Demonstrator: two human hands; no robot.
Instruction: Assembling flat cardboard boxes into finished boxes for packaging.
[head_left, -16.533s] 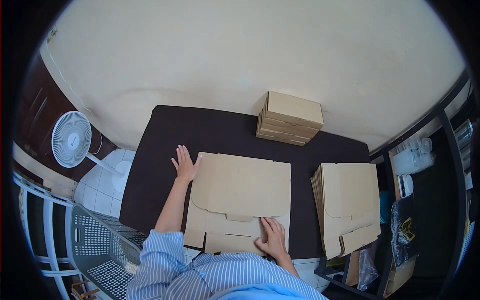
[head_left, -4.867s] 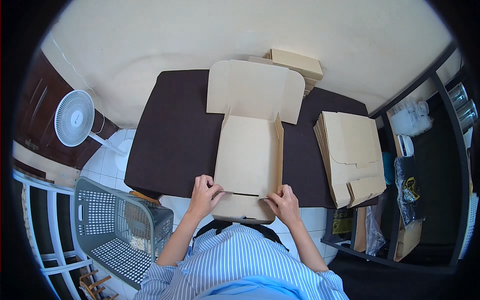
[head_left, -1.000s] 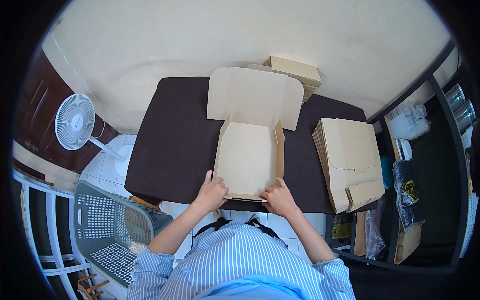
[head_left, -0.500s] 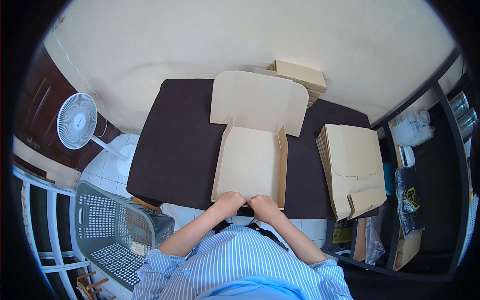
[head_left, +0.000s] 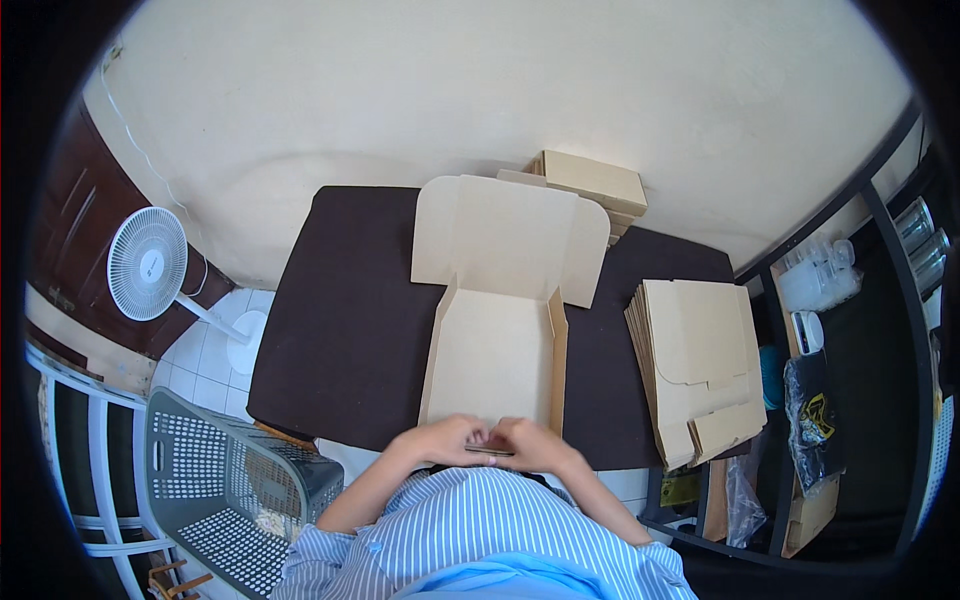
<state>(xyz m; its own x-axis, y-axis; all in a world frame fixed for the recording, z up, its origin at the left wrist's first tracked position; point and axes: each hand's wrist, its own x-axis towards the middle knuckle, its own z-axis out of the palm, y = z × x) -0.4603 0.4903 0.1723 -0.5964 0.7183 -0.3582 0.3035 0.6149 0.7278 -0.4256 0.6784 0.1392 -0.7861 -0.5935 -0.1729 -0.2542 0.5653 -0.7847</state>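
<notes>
The left hand [head_left: 447,441] and right hand [head_left: 532,445] gripped the cardboard mailer box [head_left: 492,350] at its front edge; uneven pressure could have creased it.

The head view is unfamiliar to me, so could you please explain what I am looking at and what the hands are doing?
There is no machine here: these are a person's own bare hands, left and right. The picture comes from the left one of two fisheye cameras worn on the head, looking down, which is why straight edges bend toward the rim.

On the dark table stands an open cardboard box, its lid spread toward the wall. To its right lies a stack of flat cardboard; behind it is a pile of closed boxes.

Both hands meet at the open box's near edge, seemingly gripping it, though the fingers are partly hidden.
</notes>
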